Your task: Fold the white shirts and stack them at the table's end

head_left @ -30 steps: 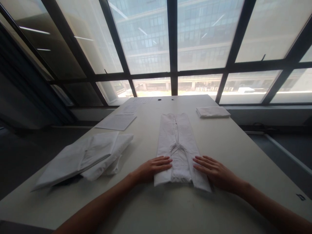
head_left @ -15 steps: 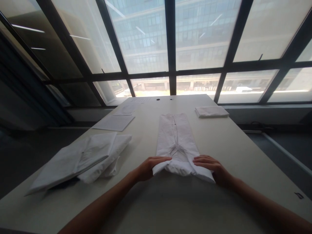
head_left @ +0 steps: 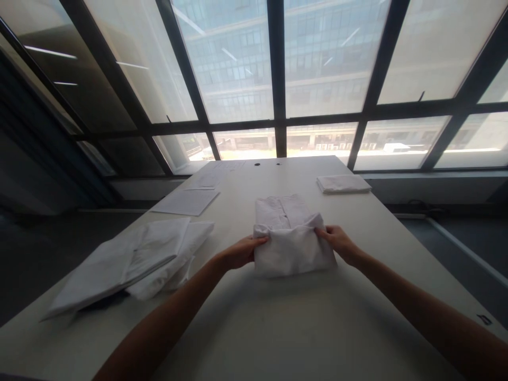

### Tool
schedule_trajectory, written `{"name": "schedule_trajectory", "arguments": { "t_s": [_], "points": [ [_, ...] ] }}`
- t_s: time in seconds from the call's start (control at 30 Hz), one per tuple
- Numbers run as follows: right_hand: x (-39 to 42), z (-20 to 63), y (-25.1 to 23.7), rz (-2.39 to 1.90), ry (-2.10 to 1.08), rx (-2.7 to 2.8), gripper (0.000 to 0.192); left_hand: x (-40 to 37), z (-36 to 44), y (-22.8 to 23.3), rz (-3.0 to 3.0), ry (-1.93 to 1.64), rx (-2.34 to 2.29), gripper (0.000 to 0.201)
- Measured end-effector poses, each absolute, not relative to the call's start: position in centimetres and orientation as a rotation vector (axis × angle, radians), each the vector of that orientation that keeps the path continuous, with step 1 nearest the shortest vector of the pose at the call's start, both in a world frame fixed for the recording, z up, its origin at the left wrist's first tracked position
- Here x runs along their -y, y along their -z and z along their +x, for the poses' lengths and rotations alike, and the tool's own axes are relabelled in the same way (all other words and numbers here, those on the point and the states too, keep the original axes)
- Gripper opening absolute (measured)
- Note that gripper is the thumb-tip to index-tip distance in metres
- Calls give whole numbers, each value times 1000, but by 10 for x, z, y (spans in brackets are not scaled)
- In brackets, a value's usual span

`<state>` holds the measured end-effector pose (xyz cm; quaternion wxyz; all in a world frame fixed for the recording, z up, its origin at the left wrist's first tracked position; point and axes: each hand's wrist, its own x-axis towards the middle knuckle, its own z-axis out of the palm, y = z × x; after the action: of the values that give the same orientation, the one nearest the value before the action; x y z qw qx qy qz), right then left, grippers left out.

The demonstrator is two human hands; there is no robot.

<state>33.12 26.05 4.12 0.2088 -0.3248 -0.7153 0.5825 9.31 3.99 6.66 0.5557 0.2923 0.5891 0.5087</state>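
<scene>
On the desk point(head_left: 246, 323), the shirt point(head_left: 292, 239) lies between left hand point(head_left: 241, 253) and right hand point(head_left: 342, 245), each pinching a side of its turned-up end point(head_left: 294, 256), best laid over level and taut.

Beyond the far edge of the white counter point(head_left: 254, 333), tall windows point(head_left: 234, 69) in dark frames point(head_left: 280, 79) let in daylight and reflect strip lights. Past its left edge, a dark curtain point(head_left: 47, 116) hangs above dark floor point(head_left: 51, 238).

One head-worn camera looks forward and down from close above the white table point(head_left: 278, 328) toward tall windows point(head_left: 325, 58).
</scene>
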Motion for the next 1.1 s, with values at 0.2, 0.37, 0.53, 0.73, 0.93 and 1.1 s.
{"name": "schedule_trajectory", "arguments": {
  "t_s": [0.2,0.37,0.53,0.73,0.93,1.1],
  "points": [
    [-279,309,-25,-1011,-1803,2026,38,-51,81,-51,677,-1233,-1449,55],
    [-280,310,-16,-1025,-1445,2167,28,-52,90,-49,782,-1304,-1671,40],
    [-277,321,-14,-1072,-1109,2359,28,-58,87,-36,885,-1274,-1880,62],
    [-253,327,-22,-1157,-492,2487,48,-56,102,-50,1491,-1073,-2354,57],
    [-217,314,-11,-708,-144,2632,50,-55,154,-42,2267,-504,-2070,51],
    [-225,305,7,-636,-267,2848,62,-51,155,-10,2234,-248,-2111,73]
  ]
}}
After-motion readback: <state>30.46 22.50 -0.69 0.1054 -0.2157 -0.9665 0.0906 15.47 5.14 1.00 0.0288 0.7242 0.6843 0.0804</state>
